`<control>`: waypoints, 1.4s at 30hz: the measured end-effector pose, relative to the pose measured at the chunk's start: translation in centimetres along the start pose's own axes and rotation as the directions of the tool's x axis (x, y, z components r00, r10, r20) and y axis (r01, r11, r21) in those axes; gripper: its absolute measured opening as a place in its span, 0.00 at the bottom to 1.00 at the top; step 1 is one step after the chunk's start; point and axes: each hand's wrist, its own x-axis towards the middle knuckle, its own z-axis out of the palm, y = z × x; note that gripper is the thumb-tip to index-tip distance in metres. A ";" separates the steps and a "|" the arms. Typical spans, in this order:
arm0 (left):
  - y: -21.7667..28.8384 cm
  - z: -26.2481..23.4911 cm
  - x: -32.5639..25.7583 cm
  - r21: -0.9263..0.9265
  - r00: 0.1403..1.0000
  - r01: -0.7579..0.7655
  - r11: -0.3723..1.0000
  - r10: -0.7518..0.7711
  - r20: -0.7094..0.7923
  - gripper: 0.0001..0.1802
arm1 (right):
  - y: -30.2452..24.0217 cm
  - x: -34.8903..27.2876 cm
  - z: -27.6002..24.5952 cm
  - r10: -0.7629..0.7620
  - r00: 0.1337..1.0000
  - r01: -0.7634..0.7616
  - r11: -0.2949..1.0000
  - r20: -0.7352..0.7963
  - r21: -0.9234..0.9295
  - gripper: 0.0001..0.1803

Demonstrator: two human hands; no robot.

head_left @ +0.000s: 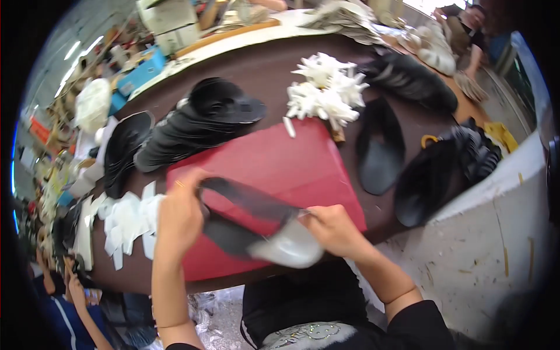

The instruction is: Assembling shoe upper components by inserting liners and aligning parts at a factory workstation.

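Note:
Above a red mat (280, 154), both my hands hold up a black shoe upper (248, 197) shaped like an open loop. My left hand (184, 204) is closed round one end of it, blurred by motion. My right hand (332, 227) pinches the other end, beside a glossy whitish toe-shaped part (294, 245). That part hangs below my right fingers and looks joined to the upper, though blur hides the seam. A heap of flat white pieces (129, 216) lies just left of my left hand.
Stacked black uppers (186, 131) stand behind the mat, near a pile of small white pieces (326, 87). Loose black uppers (380, 154) lie at the right, by yellow-handled scissors (430, 140). A person (469, 35) is at the far right, another (73, 309) at the lower left.

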 end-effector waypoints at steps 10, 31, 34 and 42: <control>5.3 9.9 -1.9 0.397 0.892 -0.392 0.830 0.448 -0.056 0.31 | 6.4 -2.2 -8.2 -0.528 0.489 -0.399 0.573 -0.694 -0.716 0.12; 15.3 21.0 12.9 -0.254 0.939 -0.257 0.932 0.303 0.160 0.14 | 7.5 -5.5 -11.0 -0.313 0.328 -0.504 0.740 -0.891 -0.446 0.13; 15.0 17.7 13.0 -0.422 0.957 -0.195 0.885 0.267 0.118 0.10 | 3.6 -4.6 -11.5 -0.141 0.355 -0.388 0.878 -0.924 -0.282 0.12; 8.7 10.5 12.8 -0.790 0.901 0.341 0.509 0.062 0.428 0.17 | -5.2 4.6 -10.6 -0.444 0.590 -0.035 0.821 -0.675 -0.570 0.12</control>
